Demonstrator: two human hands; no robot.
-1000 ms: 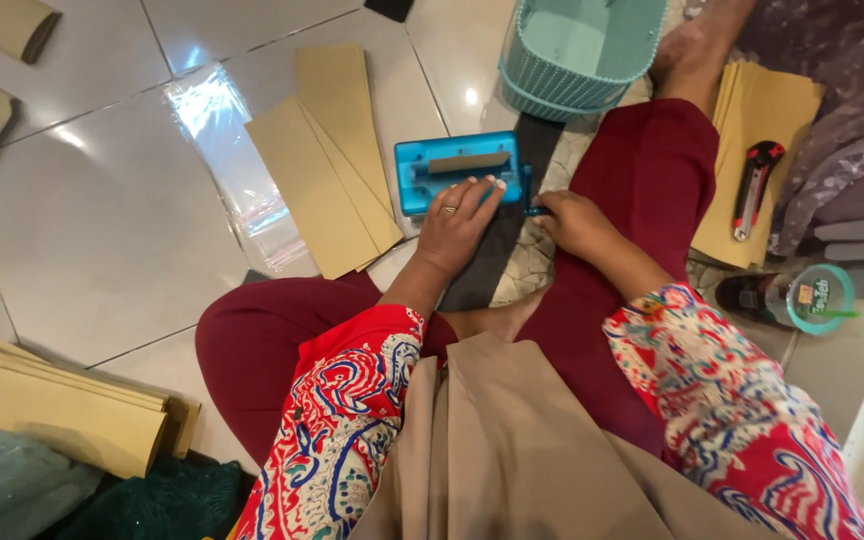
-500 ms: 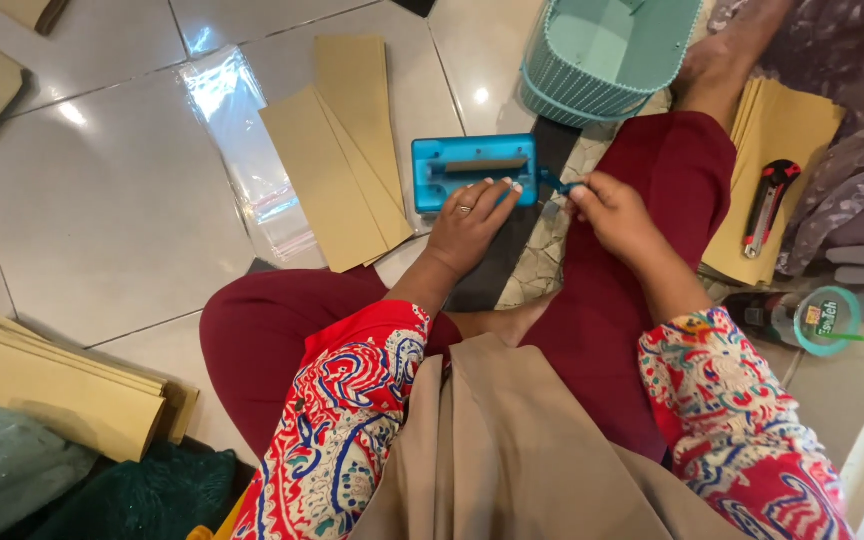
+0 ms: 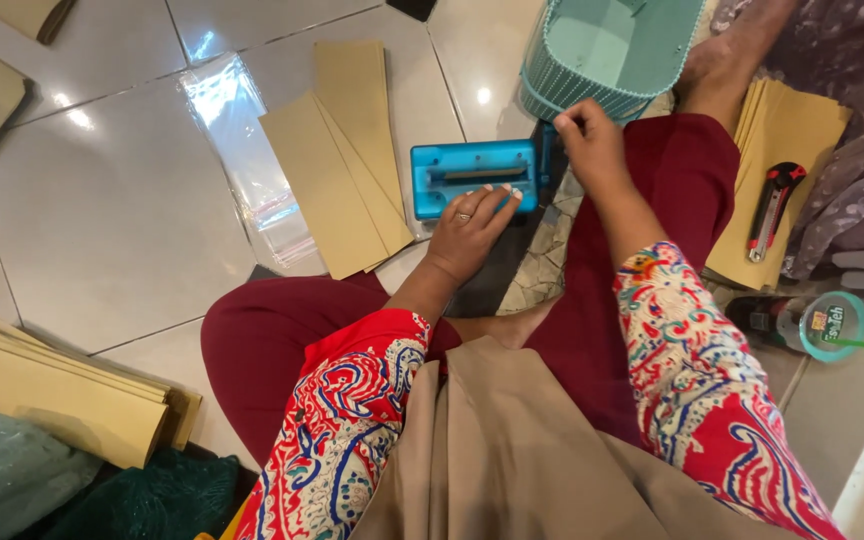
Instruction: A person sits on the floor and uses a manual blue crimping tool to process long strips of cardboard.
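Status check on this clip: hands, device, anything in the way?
Left hand flat on blue device. Right hand pinched shut at its right end, contents unseen. Teal basket close behind.

Floor clutter around me, tan card pretty much everywhere

Teal basket (image 3: 607, 50) sits up ahead, a red box cutter (image 3: 772, 208) lies on a tan stack (image 3: 787, 130) to my right, a clear plastic sleeve (image 3: 242, 160) is on the tiles, and a lidded cup (image 3: 832, 325) stands nearby.

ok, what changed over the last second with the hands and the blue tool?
The right hand lifted off the person's thigh and moved up toward the teal plastic basket, fingers pinched by the end of the blue rectangular plastic tool; what it pinches, if anything, is unclear. The left hand stayed pressed on the tool. The tan paper strips and red utility knife did not shift.
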